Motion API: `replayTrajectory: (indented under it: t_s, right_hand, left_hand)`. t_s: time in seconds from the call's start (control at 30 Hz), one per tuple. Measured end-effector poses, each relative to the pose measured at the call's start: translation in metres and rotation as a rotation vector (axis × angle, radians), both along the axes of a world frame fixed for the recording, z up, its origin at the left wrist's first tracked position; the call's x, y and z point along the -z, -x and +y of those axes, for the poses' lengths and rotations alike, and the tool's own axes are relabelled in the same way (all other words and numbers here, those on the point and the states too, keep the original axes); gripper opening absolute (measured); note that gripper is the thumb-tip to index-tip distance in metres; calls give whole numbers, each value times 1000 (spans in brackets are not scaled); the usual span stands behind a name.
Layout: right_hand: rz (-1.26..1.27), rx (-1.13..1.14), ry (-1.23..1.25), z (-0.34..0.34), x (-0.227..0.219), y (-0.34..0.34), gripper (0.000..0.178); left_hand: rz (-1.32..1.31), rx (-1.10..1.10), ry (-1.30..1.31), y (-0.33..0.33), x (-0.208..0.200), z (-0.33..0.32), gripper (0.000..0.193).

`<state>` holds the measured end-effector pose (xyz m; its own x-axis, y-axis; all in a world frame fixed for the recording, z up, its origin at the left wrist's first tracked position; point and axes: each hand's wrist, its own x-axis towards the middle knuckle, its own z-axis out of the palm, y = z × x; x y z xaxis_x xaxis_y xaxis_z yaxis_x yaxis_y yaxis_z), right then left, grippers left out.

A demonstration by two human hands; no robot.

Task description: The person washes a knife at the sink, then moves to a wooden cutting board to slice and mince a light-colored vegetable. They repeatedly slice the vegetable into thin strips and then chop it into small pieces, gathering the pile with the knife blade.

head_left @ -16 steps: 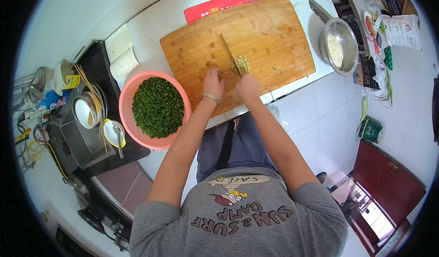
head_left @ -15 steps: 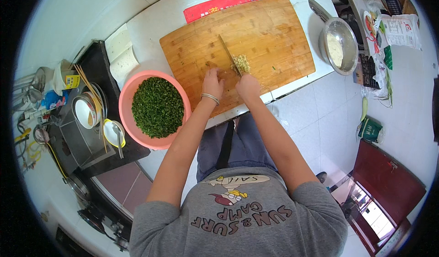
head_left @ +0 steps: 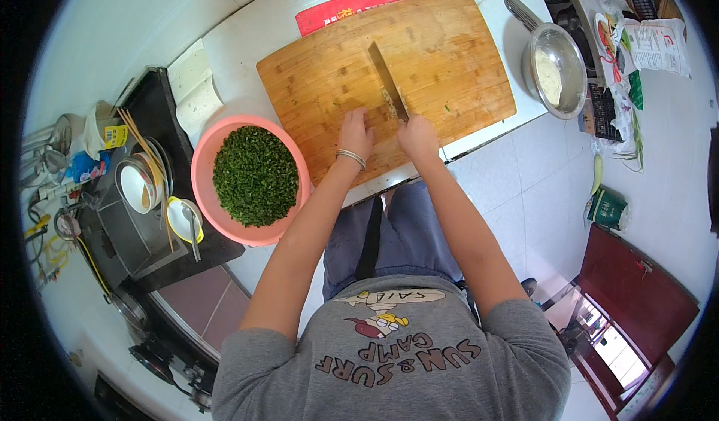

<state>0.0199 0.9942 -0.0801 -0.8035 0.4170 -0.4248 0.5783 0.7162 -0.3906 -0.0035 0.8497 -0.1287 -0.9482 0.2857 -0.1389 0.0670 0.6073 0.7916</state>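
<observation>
My right hand (head_left: pixel 418 138) is closed round the handle of a kitchen knife (head_left: pixel 384 71) at the near side of the wooden cutting board (head_left: pixel 314 69). The blade points away from me, its flat side partly showing. It covers most of a small pile of pale chopped bits (head_left: pixel 391 107), so little of the pile shows. To the left of the knife, my left hand (head_left: pixel 356 133) rests on the board's near part, holding nothing, thumb apart from the fingers. A bracelet circles that wrist. Beside the left forearm stands a pink basin (head_left: pixel 305 168) of finely chopped greens (head_left: pixel 255 175).
A metal bowl (head_left: pixel 577 65) with pale flour-like contents stands right of the board. Behind the board lies a red box (head_left: pixel 367 2). Left are a yellow-rimmed dish (head_left: pixel 180 217) with a spoon, stacked bowls (head_left: pixel 136 185) and chopsticks (head_left: pixel 153 163). The white counter's edge runs before me.
The knife has moved right and turned, its blade now over the pale bits that showed beside it before. Both hands have shifted slightly to the right.
</observation>
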Motion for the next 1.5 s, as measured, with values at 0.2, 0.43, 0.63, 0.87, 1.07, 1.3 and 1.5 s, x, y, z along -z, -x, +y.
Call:
replayTrajectory:
  t_s: [0.2, 0.43, 0.63, 0.87, 1.07, 1.3, 1.5]
  right_hand:
    - [48, -39, -27, 8, 9, 3, 25]
    - [-1, -59, -37, 5, 10, 2, 26]
    - [-116, 271, 556, 37, 2, 5, 30]
    - [-74, 461, 1015, 51, -39, -5, 18]
    - [-156, 461, 970, 47, -43, -8, 16]
    - [12, 62, 219, 54, 3, -6, 25]
    - [-39, -43, -23, 27, -1, 0, 20]
  left_hand:
    - [42, 4, 65, 6, 3, 22, 41]
    - [12, 14, 26, 10, 2, 21, 42]
    - [364, 173, 97, -5, -10, 18, 59]
    - [404, 458, 449, 0, -37, 30, 73]
    - [392, 506, 551, 17, -35, 34, 77]
    - [214, 361, 594, 18, -28, 17, 79]
    - [171, 301, 492, -1, -22, 5, 78]
